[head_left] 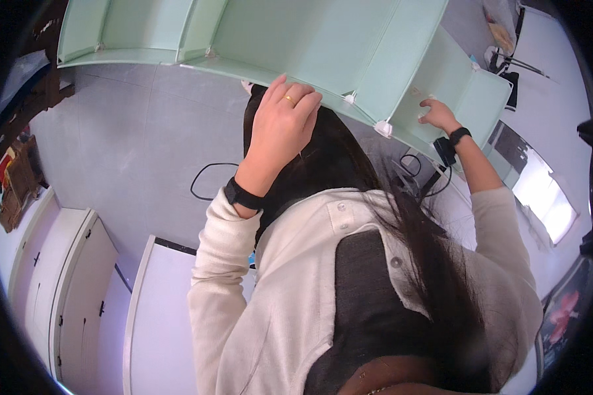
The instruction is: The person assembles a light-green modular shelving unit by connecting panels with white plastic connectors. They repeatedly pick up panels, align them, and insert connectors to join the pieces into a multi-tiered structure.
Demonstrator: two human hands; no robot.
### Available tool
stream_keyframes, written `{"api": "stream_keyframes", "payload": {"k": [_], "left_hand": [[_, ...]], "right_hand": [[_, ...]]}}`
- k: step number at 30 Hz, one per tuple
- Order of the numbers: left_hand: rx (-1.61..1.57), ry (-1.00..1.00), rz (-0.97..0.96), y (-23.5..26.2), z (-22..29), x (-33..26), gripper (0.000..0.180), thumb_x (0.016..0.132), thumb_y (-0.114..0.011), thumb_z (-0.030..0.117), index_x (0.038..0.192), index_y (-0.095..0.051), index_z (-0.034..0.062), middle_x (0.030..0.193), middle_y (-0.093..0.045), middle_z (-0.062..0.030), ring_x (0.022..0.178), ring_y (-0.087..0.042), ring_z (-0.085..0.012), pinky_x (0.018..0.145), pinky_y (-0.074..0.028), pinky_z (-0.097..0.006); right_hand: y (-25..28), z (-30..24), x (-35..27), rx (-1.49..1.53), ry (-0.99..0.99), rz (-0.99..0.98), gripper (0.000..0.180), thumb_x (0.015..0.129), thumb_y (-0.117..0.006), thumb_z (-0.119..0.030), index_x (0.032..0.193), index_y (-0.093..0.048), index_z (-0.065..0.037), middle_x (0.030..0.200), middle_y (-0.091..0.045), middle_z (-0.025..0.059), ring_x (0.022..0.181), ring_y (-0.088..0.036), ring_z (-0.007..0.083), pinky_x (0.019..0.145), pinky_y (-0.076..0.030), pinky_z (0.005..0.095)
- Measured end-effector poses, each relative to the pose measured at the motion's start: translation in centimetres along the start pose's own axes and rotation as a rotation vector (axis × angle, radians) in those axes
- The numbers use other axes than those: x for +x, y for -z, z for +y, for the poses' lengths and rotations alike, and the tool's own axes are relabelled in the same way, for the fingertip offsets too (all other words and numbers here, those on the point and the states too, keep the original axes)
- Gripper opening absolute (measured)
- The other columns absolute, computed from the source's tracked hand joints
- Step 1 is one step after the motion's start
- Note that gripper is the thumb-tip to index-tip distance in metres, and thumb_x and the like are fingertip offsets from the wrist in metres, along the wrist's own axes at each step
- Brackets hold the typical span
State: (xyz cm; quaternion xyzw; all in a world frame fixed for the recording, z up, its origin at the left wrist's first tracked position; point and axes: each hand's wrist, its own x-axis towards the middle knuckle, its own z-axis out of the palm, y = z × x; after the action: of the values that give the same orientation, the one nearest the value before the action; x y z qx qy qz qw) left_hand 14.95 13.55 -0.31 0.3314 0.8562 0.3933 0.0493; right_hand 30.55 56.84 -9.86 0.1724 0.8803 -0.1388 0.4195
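Head view: pale green compartmented unit (303, 33) spread ahead of the wearer (290, 283). Left hand (282, 125) rested at its near edge, probably to steady it: fingers bent, close together; thumb hidden, grip unclear. Right hand (441, 117) was at the right-hand compartment (471, 99), fingers parted, nothing visibly pinched, contact unclear. White corner connectors (383, 129) presumably held the unit together.
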Motion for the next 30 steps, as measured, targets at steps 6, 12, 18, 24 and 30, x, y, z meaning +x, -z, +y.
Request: {"api": "stream_keyframes", "payload": {"k": [6,12,18,24,30], "left_hand": [[-0.052,-0.014,0.124,3.9,-2.6,-0.7,0.017,0.078,-0.069,-0.001,0.095,-0.067,0.0046,0.094,-0.066,-0.0084,0.089,-0.063,-0.0301,0.091,-0.051,-0.044],[0.034,-0.094,0.205,12.3,-9.8,0.0,0.026,0.074,-0.070,-0.001,0.098,-0.067,0.0063,0.098,-0.066,-0.0062,0.094,-0.062,-0.0287,0.091,-0.050,-0.045],[0.058,-0.107,-0.056,20.8,-18.8,2.7,0.033,0.076,-0.072,0.009,0.108,-0.065,0.0098,0.104,-0.066,-0.0056,0.100,-0.062,-0.0266,0.105,-0.039,-0.050],[-0.016,-0.318,-0.352,21.1,-22.2,4.8,0.030,0.077,-0.074,0.015,0.106,-0.067,0.0120,0.104,-0.067,-0.0035,0.099,-0.064,-0.0229,0.106,-0.040,-0.048],[-0.090,-0.367,-0.331,19.5,-22.8,5.6,0.017,0.077,-0.073,0.012,0.093,-0.067,0.0112,0.088,-0.067,-0.0031,0.084,-0.065,-0.0257,0.089,-0.051,-0.041]], "right_hand": [[9.8,-7.6,-8.0,0.764,-0.093,0.041,0.040,0.080,-0.073,-0.016,0.116,-0.062,-0.003,0.096,-0.064,0.0067,0.091,-0.063,0.0152,0.083,-0.051,0.0283],[10.1,-25.8,-10.5,1.236,0.272,0.343,0.031,0.083,-0.073,-0.004,0.109,-0.055,-0.002,0.103,-0.062,0.0073,0.097,-0.065,0.0170,0.086,-0.052,0.0290],[5.2,-49.2,-7.4,1.496,0.345,0.369,0.032,0.081,-0.077,-0.004,0.105,-0.057,-0.002,0.102,-0.066,0.0069,0.096,-0.064,0.0138,0.087,-0.052,0.0295],[4.1,-55.0,-5.3,0.970,0.162,0.831,0.034,0.080,-0.079,-0.016,0.108,-0.063,-0.004,0.106,-0.069,0.0081,0.100,-0.066,0.0203,0.098,-0.045,0.0408],[2.8,-55.1,-4.6,0.726,0.146,0.900,0.034,0.083,-0.075,-0.018,0.114,-0.066,-0.006,0.111,-0.070,0.0082,0.105,-0.065,0.0235,0.114,-0.028,0.0480]]}}
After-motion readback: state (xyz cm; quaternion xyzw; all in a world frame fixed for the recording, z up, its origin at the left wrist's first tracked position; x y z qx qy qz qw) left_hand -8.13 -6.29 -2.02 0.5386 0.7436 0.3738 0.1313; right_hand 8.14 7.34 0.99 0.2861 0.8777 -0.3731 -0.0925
